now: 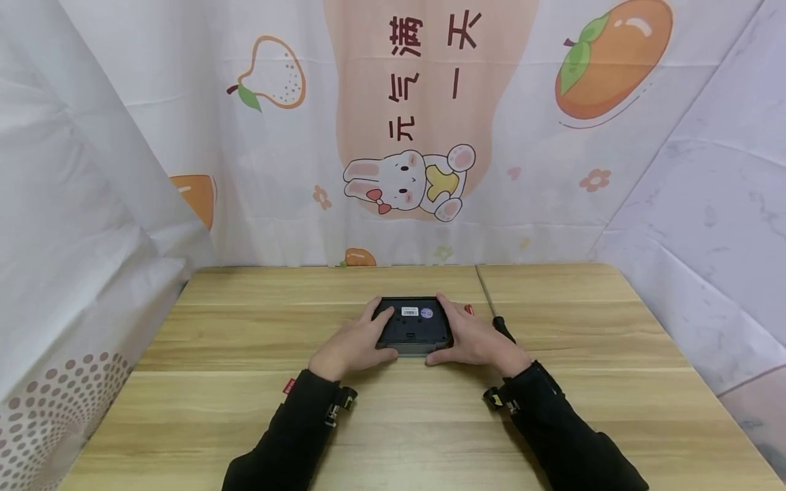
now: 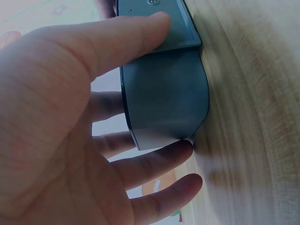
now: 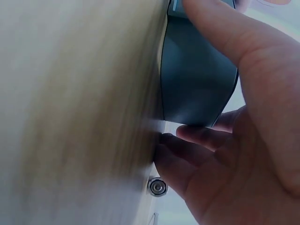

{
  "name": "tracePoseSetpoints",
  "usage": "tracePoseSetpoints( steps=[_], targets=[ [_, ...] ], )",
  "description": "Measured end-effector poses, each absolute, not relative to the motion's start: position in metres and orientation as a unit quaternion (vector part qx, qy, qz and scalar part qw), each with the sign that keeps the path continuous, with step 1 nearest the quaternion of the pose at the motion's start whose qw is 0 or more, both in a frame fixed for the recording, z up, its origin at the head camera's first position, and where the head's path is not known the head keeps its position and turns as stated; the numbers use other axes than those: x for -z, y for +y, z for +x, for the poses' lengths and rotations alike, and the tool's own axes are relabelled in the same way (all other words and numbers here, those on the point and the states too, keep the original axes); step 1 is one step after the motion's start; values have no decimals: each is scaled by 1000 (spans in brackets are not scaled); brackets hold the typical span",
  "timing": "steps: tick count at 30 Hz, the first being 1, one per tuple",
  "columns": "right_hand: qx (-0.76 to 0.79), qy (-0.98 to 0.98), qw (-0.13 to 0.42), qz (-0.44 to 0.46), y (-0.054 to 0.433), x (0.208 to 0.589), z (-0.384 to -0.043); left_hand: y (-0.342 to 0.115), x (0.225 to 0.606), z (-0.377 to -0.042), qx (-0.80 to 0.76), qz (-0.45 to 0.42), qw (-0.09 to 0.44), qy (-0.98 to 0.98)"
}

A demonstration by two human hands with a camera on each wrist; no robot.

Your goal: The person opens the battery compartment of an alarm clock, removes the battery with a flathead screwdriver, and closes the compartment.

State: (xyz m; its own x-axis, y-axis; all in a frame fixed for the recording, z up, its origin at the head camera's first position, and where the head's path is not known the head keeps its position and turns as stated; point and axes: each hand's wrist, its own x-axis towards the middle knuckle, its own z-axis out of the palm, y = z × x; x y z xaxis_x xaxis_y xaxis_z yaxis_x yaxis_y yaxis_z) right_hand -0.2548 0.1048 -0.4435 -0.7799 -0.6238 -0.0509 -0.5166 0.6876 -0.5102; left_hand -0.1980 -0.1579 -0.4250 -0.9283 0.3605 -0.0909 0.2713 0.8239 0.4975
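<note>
A dark plastic device (image 1: 420, 327), box-shaped, sits on the table between both hands, a white barcode sticker and a round purple sticker on its upper face. My left hand (image 1: 356, 342) holds its left end. In the left wrist view the thumb lies across a face of the device (image 2: 164, 96) with a screw in it, and fingers reach round behind. My right hand (image 1: 469, 337) grips the right end. In the right wrist view its thumb is on the device (image 3: 197, 70) and its fingers curl behind. A screwdriver (image 1: 500, 326) with a black handle lies beside that hand.
A small red item (image 1: 469, 309), partly hidden, lies behind the right hand. The wooden table (image 1: 245, 314) ends at a printed curtain (image 1: 270, 170). Low in the right wrist view a round ringed end (image 3: 158, 186) shows near the fingers.
</note>
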Motion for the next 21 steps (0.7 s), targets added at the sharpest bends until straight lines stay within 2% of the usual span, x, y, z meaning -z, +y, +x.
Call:
tracePoseSetpoints(
  steps=[17, 21],
  targets=[
    [271, 903, 88, -323, 110, 441, -256, -157, 422, -193, -254, 164, 101, 948],
    [293, 900, 69, -317, 112, 434, -256, -157, 419, -192, -270, 162, 93, 944]
  ],
)
